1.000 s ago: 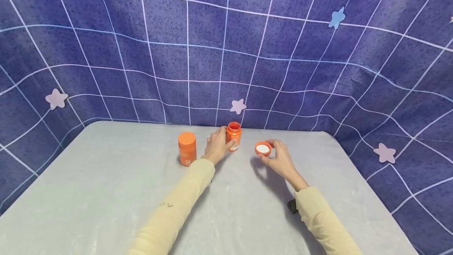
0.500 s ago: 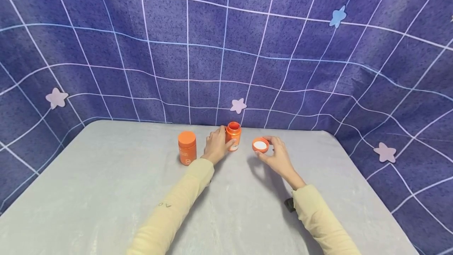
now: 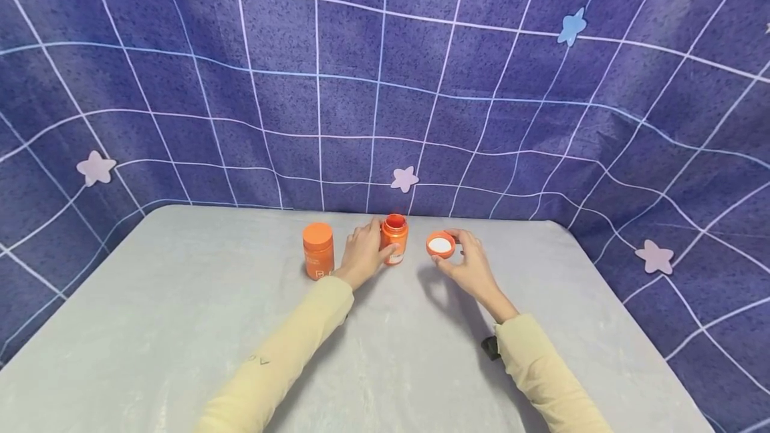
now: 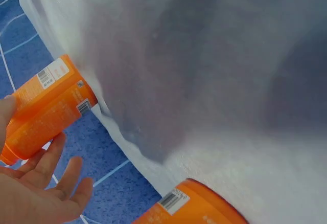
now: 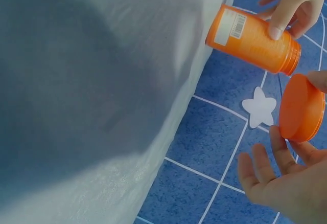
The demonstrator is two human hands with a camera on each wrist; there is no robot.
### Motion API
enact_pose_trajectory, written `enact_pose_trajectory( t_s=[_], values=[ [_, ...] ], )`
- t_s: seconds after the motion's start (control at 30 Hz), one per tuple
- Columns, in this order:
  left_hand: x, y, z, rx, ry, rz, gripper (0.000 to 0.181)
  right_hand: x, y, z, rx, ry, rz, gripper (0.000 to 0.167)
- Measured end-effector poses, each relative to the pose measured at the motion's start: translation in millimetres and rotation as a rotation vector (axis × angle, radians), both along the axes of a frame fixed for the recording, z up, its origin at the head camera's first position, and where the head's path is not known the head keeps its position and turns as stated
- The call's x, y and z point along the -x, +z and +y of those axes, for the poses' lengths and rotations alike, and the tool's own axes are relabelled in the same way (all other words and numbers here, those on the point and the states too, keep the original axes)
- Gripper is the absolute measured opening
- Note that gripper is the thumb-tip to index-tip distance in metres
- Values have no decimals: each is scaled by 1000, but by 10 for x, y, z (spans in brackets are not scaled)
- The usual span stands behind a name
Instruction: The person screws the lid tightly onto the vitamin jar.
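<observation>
An uncapped orange bottle (image 3: 394, 240) with a red-looking mouth stands upright near the table's back edge. My left hand (image 3: 363, 252) grips its side between thumb and fingers; the left wrist view shows the bottle's (image 4: 51, 104) barcode labels and the thumb partly cut off. To the right, my right hand (image 3: 473, 268) holds an orange lid (image 3: 440, 245) by its rim above the table, its white inside facing up. In the right wrist view the lid's (image 5: 300, 109) flat top shows, apart from the bottle's threaded neck. A second orange bottle (image 3: 318, 250), capped, stands left of my left hand.
The grey-white table (image 3: 180, 326) reaches back to a blue curtain (image 3: 355, 105) with a grid and stars. The capped bottle's base (image 4: 196, 206) shows low in the left wrist view, near my left forearm.
The uncapped bottle and my left hand have shifted slightly toward me and left. My right hand has brought the lid a little left and farther back, nearer the bottle.
</observation>
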State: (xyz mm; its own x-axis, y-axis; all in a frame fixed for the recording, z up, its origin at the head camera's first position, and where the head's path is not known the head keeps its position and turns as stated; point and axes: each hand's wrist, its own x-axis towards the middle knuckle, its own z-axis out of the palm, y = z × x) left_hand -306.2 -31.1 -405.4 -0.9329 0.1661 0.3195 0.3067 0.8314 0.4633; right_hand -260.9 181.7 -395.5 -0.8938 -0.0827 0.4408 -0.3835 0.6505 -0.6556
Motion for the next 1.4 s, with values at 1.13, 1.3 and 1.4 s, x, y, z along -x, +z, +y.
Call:
enact_pose_trajectory(
  t_s=[1.13,1.3,1.4],
  values=[
    [-433,87,-184,136,-97,-6,52,-122,-48,-179,-12,103,108,55],
    [-488,95,-210,126,-103,-3,50,-125,-53,-197,-10,115,117,55],
    [-523,101,-228,121,-112,-5,49,-136,-48,-208,-12,125,128,56]
  ],
)
